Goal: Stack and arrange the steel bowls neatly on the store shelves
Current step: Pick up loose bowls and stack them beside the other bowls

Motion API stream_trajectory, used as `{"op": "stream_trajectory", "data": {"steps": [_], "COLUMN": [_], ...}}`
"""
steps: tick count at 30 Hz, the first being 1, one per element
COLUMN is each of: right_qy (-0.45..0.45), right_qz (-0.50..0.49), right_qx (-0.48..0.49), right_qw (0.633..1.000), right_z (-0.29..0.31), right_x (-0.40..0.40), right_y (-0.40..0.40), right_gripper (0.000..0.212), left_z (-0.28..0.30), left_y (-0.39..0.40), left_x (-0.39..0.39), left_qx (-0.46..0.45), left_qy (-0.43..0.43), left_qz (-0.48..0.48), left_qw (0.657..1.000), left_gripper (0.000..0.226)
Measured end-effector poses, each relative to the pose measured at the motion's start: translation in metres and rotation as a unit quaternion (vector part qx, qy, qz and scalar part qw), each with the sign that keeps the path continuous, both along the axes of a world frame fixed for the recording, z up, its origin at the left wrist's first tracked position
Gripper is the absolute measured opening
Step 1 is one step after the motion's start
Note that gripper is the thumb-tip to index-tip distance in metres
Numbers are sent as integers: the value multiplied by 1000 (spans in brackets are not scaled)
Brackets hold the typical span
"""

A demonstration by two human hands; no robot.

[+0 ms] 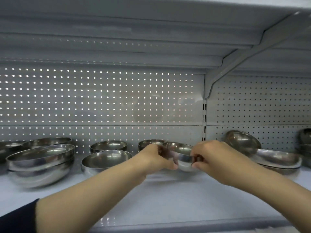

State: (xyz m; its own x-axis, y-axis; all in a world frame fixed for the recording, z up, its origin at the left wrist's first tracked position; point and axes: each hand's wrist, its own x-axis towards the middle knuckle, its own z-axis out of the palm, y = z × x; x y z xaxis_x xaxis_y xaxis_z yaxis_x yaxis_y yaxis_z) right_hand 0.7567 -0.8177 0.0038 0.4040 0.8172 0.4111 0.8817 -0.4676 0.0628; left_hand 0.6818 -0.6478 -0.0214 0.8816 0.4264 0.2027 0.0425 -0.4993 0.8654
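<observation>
At the far left of the shelf (168, 199), a shallow bowl (10, 145) and a wider one (48, 141) sit against the pegboard back panel (101, 98). In front of them a stack of large bowls (42, 163) rests rim up, nested so the pile takes one footprint; how many it holds cannot be counted through the blur. All look empty, showing only reflections inside.

Next along, a medium bowl (109, 146) stands at the back and another (106, 159) just in front of it, both upright, apart and empty, probably waiting to be nested.

In the middle, the person's left hand (156, 158) and right hand (212, 157) reach in from either side of a small steel bowl (182, 157). The fingers of each hand curl round its wall near the rim, so both hands grasp it, likely a two-sided hold to keep it level. The bowl sits at or barely above the shelf surface; whether it touches cannot be told. It is empty. Just behind it and to the left, another small bowl (151, 142) stands against the back panel, seemingly its partner for stacking.

To the right, past the upright, a tilted bowl (242, 140) leans on its side over flat dishes (277, 159), an untidy pile yet to be sorted. At the frame edge more bowls (305, 142) are stacked.
</observation>
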Motion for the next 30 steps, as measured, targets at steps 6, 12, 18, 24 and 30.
{"op": "stream_trajectory", "data": {"steps": [6,12,18,24,30], "right_qy": [2,-7,11,16,54], "right_qz": [66,102,124,41,-55], "right_qx": [-9,-11,27,133,125], "right_qw": [998,995,992,990,989], "right_z": [-18,-28,-18,26,38], "right_x": [-16,-22,-17,34,83], "right_y": [11,23,8,-67,-140], "right_gripper": [6,9,16,22,10], "left_z": [-17,-22,-19,1,8], "left_y": [-4,-2,-11,-64,-125], "left_x": [-39,-51,-71,-60,42], "left_qx": [-4,-6,-77,-47,40], "left_qy": [25,40,18,-105,-17], "left_qz": [44,87,98,83,-30], "left_qw": [999,995,992,990,999], "left_gripper": [17,23,46,65,51]}}
